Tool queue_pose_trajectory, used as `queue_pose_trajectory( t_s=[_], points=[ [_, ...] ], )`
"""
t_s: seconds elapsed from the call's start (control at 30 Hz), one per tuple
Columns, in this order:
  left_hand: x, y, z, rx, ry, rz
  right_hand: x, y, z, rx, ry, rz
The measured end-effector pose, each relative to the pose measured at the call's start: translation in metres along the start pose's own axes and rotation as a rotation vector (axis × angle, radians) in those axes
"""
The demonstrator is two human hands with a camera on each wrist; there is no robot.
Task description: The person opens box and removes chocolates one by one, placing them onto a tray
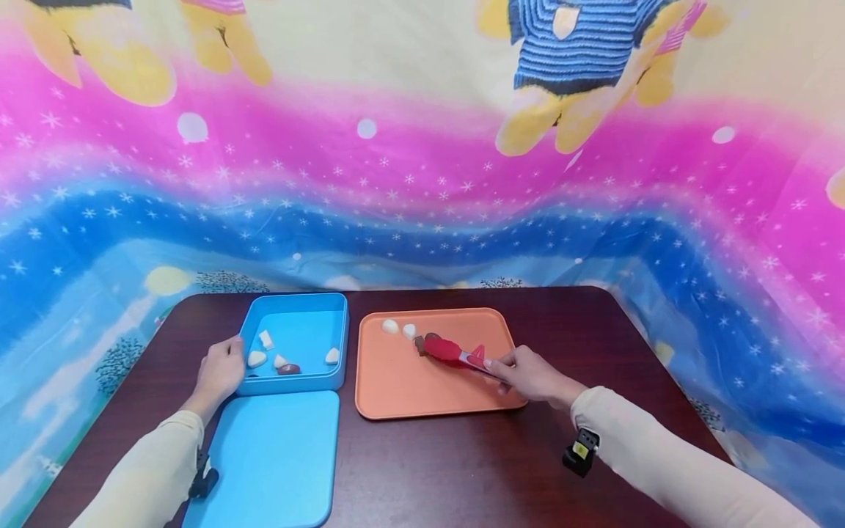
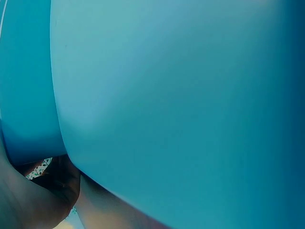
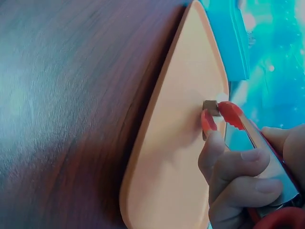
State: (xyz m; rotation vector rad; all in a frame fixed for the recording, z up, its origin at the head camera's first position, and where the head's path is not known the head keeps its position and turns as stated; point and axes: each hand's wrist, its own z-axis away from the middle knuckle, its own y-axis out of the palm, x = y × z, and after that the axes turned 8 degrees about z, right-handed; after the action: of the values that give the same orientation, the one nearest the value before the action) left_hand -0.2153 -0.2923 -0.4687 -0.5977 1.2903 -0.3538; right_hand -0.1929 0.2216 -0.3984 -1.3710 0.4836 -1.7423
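Note:
My left hand (image 1: 221,370) grips the left wall of a blue box (image 1: 297,330). Several white pieces and a reddish-brown piece (image 1: 288,369) lie in the box. Over an orange tray (image 1: 422,389), my right hand (image 1: 533,374) holds tongs (image 1: 449,350) with red tips and a metal body. The tips are at a small brown block (image 3: 210,107); whether they pinch it I cannot tell. Another dark brown piece (image 1: 432,336) shows just behind the tips, partly hidden. Two white pieces (image 1: 390,326) sit near the tray's far left corner.
A flat blue lid (image 1: 277,455) lies in front of the box on the dark wooden table (image 1: 422,477). The tray stands just right of the box, with a narrow gap. A printed cloth (image 1: 422,183) hangs behind the table and along its sides.

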Motion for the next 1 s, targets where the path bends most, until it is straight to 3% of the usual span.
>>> queue_pose_trajectory(
  t_s=[0.1, 0.23, 0.5, 0.8, 1.0],
  points=[
    [0.001, 0.0, 0.0, 0.0, -0.004, 0.0, 0.001, -0.001, 0.001, 0.014, 0.013, -0.011],
    [0.002, 0.001, -0.001, 0.0, -0.009, 0.001, 0.001, -0.002, 0.002, -0.025, -0.011, 0.056],
    [0.001, 0.0, 0.0, 0.002, 0.001, 0.004, 0.007, 0.006, 0.012, -0.219, -0.079, 0.324],
    [0.001, -0.002, 0.0, 0.004, -0.007, 0.004, 0.013, 0.028, 0.015, -0.43, -0.278, 0.661],
    [0.0, -0.001, 0.0, 0.006, -0.005, 0.001, 0.013, 0.031, 0.011, -0.509, -0.312, 0.781]
  ],
)
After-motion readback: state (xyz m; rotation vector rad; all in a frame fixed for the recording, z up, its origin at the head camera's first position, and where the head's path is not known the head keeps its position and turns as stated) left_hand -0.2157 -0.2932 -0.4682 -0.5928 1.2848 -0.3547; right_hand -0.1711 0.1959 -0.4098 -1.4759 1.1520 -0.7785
